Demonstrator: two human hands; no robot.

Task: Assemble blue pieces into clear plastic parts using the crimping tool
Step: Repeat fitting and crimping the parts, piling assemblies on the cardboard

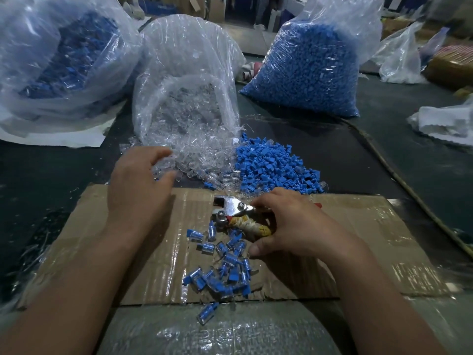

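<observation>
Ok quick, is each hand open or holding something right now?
Left hand: open, fingers spread over the clear plastic parts, nothing visibly held.
Right hand: closed around the crimping tool.

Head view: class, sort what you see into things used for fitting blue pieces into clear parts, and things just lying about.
In use: crimping tool, blue pieces, clear parts, assembled pieces, cardboard mat.
Lying about: crumpled white material, slack clear bag.

Dim light, glare streaked the taped brown cardboard sheet [371, 221] beside the right hand [294, 226], far corners were blurred, bent.
</observation>
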